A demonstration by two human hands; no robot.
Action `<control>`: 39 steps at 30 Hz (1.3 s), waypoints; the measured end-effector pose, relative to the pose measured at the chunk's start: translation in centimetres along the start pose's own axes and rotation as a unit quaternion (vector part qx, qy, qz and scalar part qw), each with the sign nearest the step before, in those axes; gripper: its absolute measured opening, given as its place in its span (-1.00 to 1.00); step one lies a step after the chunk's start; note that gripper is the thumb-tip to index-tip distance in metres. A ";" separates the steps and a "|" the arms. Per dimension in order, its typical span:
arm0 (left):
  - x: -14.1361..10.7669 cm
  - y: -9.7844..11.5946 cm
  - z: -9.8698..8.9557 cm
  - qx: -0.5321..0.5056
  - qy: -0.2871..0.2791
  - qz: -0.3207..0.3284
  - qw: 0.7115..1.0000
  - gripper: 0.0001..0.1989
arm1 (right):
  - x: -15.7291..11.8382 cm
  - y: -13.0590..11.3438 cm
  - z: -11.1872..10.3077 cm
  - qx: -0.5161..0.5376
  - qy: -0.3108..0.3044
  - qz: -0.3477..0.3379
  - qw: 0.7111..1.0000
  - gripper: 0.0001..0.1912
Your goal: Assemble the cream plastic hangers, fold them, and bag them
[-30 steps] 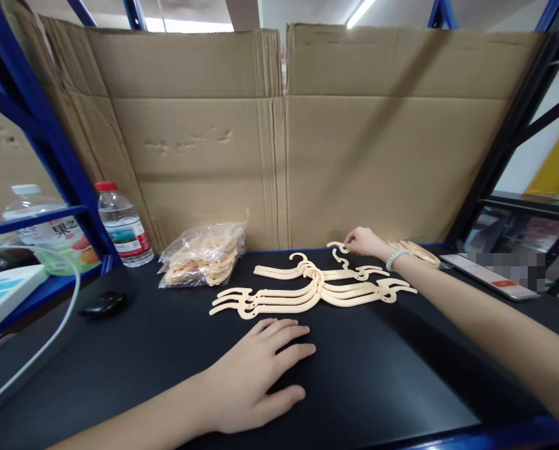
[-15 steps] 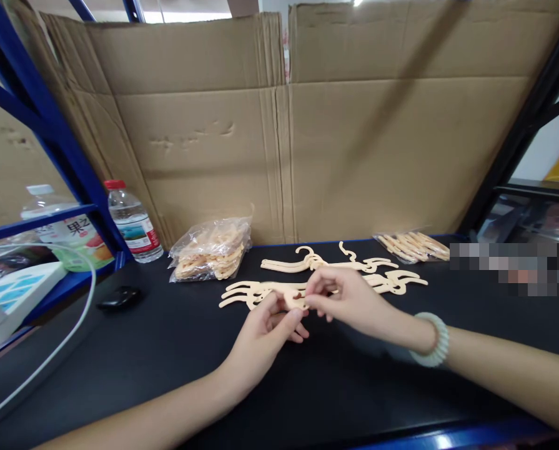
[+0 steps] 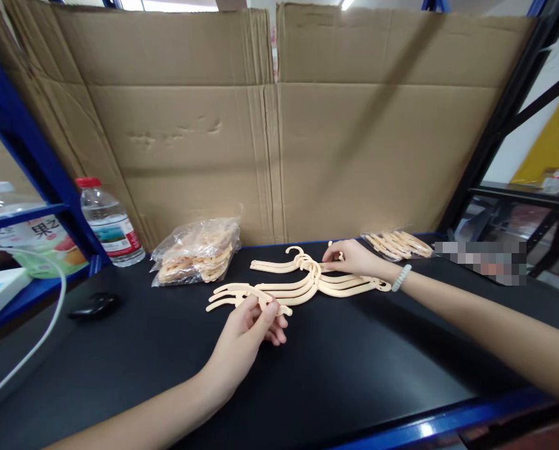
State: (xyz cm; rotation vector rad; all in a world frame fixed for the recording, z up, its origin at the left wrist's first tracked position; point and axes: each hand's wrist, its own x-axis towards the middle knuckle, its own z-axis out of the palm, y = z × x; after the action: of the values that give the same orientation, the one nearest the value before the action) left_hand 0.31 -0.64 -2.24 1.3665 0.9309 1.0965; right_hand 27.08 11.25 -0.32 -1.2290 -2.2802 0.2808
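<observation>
Visibly, a white cable (image 3: 64, 284) loops at far left before a large clear bottle (image 3: 57, 253), white-capped, its green-and-white label showing fruit and the character "果", behind blue metal framing (image 3: 26, 134). Next stands a ribbed, clear plastic water bottle (image 3: 113, 231) with a red cap and a label of blue scenery and red; its small print cannot be read. A smooth black mouse (image 3: 94, 305) rests nearby on the matte black tabletop (image 3: 330, 375). A crinkled transparent bag (image 3: 197, 253) holds stacked beige pieces, against creased brown cardboard (image 3: 190, 144). The left hand (image 3: 246, 331), thumb and fingers pinched closed, grips a curved beige plastic piece (image 3: 285, 310) above the near-left end of the hanger parts (image 3: 302, 290), smooth, slender, arched arms fanned out mid-table, with a hook at the back. The right hand (image 3: 354, 257), fingers bent nearly closed and a pale ribbed bracelet (image 3: 401, 278) at its wrist, reaches the far side of those parts; whether it grips one cannot be told. Beyond, a flat clear packet (image 3: 398, 244) contains slim beige pieces, beside a pixelated patch.
</observation>
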 end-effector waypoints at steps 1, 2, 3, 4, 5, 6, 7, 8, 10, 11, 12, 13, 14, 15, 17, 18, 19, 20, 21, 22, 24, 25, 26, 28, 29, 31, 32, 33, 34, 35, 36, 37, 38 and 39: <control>0.0 0.1 0.1 0.007 0.003 0.005 1.000 -0.66 | 0.0 0.4 0.4 -0.005 -0.006 -0.003 1.000 -0.94; 0.0 0.2 0.1 0.013 0.007 0.009 1.000 -0.66 | 0.1 0.7 0.8 -0.010 -0.010 -0.007 1.000 -0.95; 0.0 0.3 0.2 0.017 0.011 0.013 1.000 -0.67 | 0.2 0.9 1.2 -0.014 -0.011 -0.011 1.000 -0.95; 0.0 0.4 0.2 0.019 0.013 0.015 1.000 -0.67 | 0.3 1.1 1.5 -0.018 -0.009 -0.014 1.000 -0.95; 0.1 0.4 0.2 0.018 0.014 0.016 1.000 -0.68 | 0.5 1.2 1.8 -0.019 -0.004 -0.015 1.000 -0.95; 0.1 0.5 0.2 0.016 0.014 0.016 1.000 -0.67 | 0.7 1.3 2.0 -0.020 0.004 -0.013 1.000 -0.94; 0.1 0.5 0.2 0.014 0.015 0.014 1.000 -0.67 | 0.8 1.4 2.2 -0.021 0.014 -0.008 1.000 -0.93; 0.1 0.5 0.2 0.012 0.016 0.013 1.000 -0.67 | 1.0 1.6 2.4 -0.020 0.026 -0.001 0.999 -0.93; 0.0 0.4 0.2 0.015 0.021 0.007 1.000 -0.66 | 1.3 1.9 2.6 -0.016 0.051 0.019 0.998 -0.92; 0.0 0.5 0.2 0.017 0.023 0.002 1.000 -0.66 | 1.4 2.0 2.6 -0.013 0.062 0.031 0.998 -0.91; 0.0 0.5 0.2 0.018 0.024 -0.002 1.000 -0.66 | 1.5 2.2 2.6 -0.010 0.072 0.041 0.997 -0.91; -0.1 0.6 0.2 0.019 0.025 -0.006 0.999 -0.66 | 1.6 2.3 2.6 -0.007 0.081 0.049 0.996 -0.90; -0.1 0.6 0.2 0.019 0.024 -0.007 0.999 -0.66 | 1.7 2.3 2.6 -0.004 0.089 0.055 0.994 -0.90; -0.2 0.7 0.2 0.019 0.023 -0.007 1.000 -0.66 | 1.8 2.4 2.5 -0.002 0.098 0.059 0.993 -0.90; -0.3 0.8 0.2 0.021 0.016 -0.008 1.000 -0.68 | 2.1 2.3 2.2 0.003 0.118 0.062 0.991 -0.91; -0.3 0.8 0.2 0.023 0.012 -0.009 1.000 -0.69 | 2.2 2.3 2.0 0.007 0.128 0.061 0.990 -0.91; -0.3 0.8 0.2 0.024 0.009 -0.009 1.000 -0.70 | 2.3 2.1 1.8 0.012 0.137 0.058 0.989 -0.91; -0.3 0.9 0.2 0.025 0.009 -0.009 1.000 -0.70 | 2.3 1.9 1.5 0.018 0.145 0.053 0.988 -0.92; -0.3 0.9 0.2 0.025 0.011 -0.008 1.000 -0.70 | 2.3 1.7 1.1 0.024 0.152 0.045 0.987 -0.92; -0.3 0.9 0.1 0.026 0.016 -0.007 1.000 -0.70 | 2.2 1.4 0.7 0.031 0.156 0.037 0.987 -0.90; -0.3 1.0 0.0 0.027 0.026 -0.004 0.999 -0.71 | 1.5 0.6 -0.4 0.043 0.154 0.017 0.987 -0.84; -0.2 1.1 0.0 0.028 0.031 -0.003 0.999 -0.71 | 1.0 0.2 -0.9 0.048 0.148 0.007 0.988 -0.82; -0.2 1.3 -0.1 0.028 0.035 -0.001 0.999 -0.72 | 0.3 -0.3 -1.4 0.053 0.139 -0.004 0.989 -0.81; -0.1 1.5 -0.3 0.026 0.043 0.009 0.999 -0.72 | -1.3 -1.1 -2.2 0.063 0.123 -0.026 0.990 -0.81; -0.1 1.6 -0.4 0.023 0.046 0.015 0.999 -0.73 | -2.2 -1.5 -2.4 0.069 0.117 -0.033 0.990 -0.80; 0.0 1.7 -0.7 0.019 0.053 0.025 0.998 -0.75 | -3.9 -2.0 -2.3 0.075 0.112 -0.036 0.990 -0.78; 0.1 1.7 -0.9 0.017 0.056 0.026 0.998 -0.76 | -4.7 -2.2 -2.1 0.079 0.113 -0.034 0.990 -0.78; 0.1 1.7 -1.0 0.016 0.062 0.025 0.998 -0.77 | -5.4 -2.3 -1.9 0.084 0.118 -0.031 0.989 -0.77; 0.2 1.7 -1.1 0.015 0.070 0.022 0.997 -0.77 | -5.9 -2.4 -1.6 0.087 0.126 -0.027 0.988 -0.77; 0.2 1.8 -1.2 0.013 0.081 0.020 0.996 -0.77 | -6.4 -2.4 -1.3 0.089 0.137 -0.024 0.986 -0.77; 0.3 1.8 -1.3 0.010 0.093 0.019 0.995 -0.76 | -6.8 -2.5 -1.1 0.088 0.148 -0.022 0.985 -0.77; 0.3 1.8 -1.4 0.005 0.103 0.019 0.994 -0.76 | -7.0 -2.5 -0.9 0.083 0.160 -0.023 0.983 -0.78; 0.4 1.9 -1.5 -0.001 0.111 0.020 0.994 -0.76 | -7.2 -2.6 -0.8 0.076 0.169 -0.025 0.982 -0.79; 0.5 1.9 -1.5 -0.008 0.115 0.021 0.993 -0.76 | -7.3 -2.6 -0.8 0.069 0.175 -0.030 0.982 -0.80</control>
State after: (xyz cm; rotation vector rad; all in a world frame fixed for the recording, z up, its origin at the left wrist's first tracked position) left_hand -1.11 0.02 -0.34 1.2699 1.0613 1.3108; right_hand 28.92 3.67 -1.13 -1.0459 -1.9572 0.1801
